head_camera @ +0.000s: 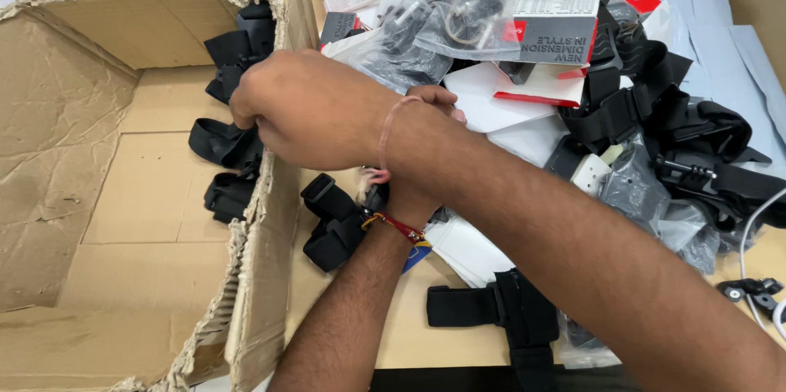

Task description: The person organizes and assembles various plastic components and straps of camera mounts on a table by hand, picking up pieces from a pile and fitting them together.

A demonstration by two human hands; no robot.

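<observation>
Both forearms are bare, with no sleeves seen. A thin pink thread point(391, 126) is worn on the right wrist, a red-and-yellow thread point(399, 226) on the left.

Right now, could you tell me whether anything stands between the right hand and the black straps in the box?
Nothing visible: the right hand reaches over the torn box wall, right at the straps.

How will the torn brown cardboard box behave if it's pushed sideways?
The torn brown cardboard box probably slides easily: it holds only a few black straps. Its ripped, creased near wall looks floppy and would likely buckle rather than push cleanly.
</observation>
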